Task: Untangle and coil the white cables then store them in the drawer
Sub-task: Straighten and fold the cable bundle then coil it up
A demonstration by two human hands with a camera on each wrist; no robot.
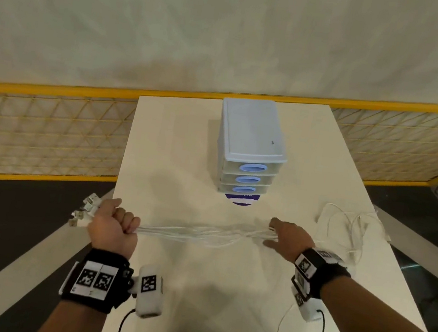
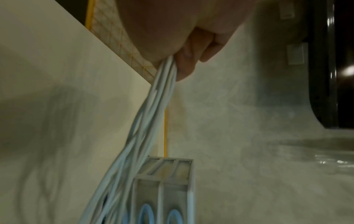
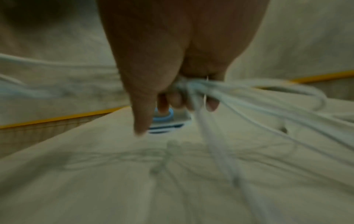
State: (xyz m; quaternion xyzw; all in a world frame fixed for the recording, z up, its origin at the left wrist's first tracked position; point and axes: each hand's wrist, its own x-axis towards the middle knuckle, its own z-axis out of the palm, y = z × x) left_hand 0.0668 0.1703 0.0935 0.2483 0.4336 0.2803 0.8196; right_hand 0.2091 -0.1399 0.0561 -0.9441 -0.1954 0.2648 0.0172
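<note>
Both forearms are bare; no sleeves show. Behind the fingers of the left hand, a broad black fabric wristband carries a white panel with two square black-and-white coded markers. A white box-shaped camera module, bearing one such marker, sits beside it, trailing a black cable. Behind the right hand, a matching black marker-bearing wristband and white module trail black and white cables.
</note>
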